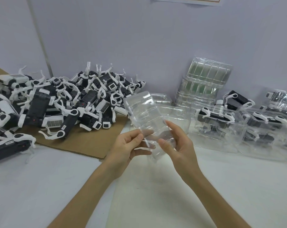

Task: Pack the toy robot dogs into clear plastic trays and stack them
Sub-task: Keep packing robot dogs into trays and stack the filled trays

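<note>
The white bench carries everything. On its left side, up to the far edge, we see a big loose pile of toy robot dogs, black with white legs, lying on a sheet of brown cardboard. We think the pile is kept there so that the left hand can reach a dog easily.

On the right side of the bench stand the packed trays, each with dogs inside, set close together. One more dog lies on top of them. Behind them, at the far edge, a stack of empty trays leans against the wall.

Above the middle of the bench we find the task's thing for this step: one clear plastic tray, empty, held in the air and tilted, with its far end higher. We judge that it is being turned or opened to receive a dog.

Both forearms come from the near edge and meet at the tray. The left hand pinches the tray's near left rim between its thumb and curled fingers. The right hand grips the near right side, with the thumb in front and the fingers behind the plastic.
</note>
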{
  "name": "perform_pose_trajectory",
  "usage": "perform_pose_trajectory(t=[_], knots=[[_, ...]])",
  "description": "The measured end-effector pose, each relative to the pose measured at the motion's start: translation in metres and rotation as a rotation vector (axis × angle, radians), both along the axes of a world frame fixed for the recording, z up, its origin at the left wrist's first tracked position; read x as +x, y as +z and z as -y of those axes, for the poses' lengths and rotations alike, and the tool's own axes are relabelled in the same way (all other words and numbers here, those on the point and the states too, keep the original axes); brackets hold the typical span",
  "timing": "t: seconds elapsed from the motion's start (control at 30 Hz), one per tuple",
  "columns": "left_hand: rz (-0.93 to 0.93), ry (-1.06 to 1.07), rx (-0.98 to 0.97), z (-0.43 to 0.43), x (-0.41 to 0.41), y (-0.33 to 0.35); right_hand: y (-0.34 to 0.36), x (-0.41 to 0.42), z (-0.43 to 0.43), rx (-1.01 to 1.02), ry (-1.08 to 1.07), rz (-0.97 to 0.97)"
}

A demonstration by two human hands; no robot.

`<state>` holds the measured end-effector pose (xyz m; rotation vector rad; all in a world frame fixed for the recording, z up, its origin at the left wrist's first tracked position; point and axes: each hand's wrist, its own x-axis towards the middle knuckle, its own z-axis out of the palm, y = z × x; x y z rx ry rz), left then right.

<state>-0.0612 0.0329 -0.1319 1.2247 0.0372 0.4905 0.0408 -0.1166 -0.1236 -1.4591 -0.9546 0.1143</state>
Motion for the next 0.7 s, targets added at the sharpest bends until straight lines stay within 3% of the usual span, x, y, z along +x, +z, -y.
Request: perform_pose_trajectory(t=[0.27,0.43,0.7], knots=[[-0.019,0.03,0.044,-0.0024,0.0002,-0.0011,0.001,-0.0054,0.0029,-0.044,-0.014,0.076],[0.003,-0.033,0.048,-0.0023,0.0003,-0.0018,0.0035,-0.0078,0.0018,-0.06,-0.005,-0.013],[-0.084,0.098,0.047,-0.009,0.0015,-0.0013,0.0076,-0.0018,-0.0003,-0.034,-0.084,-0.096]])
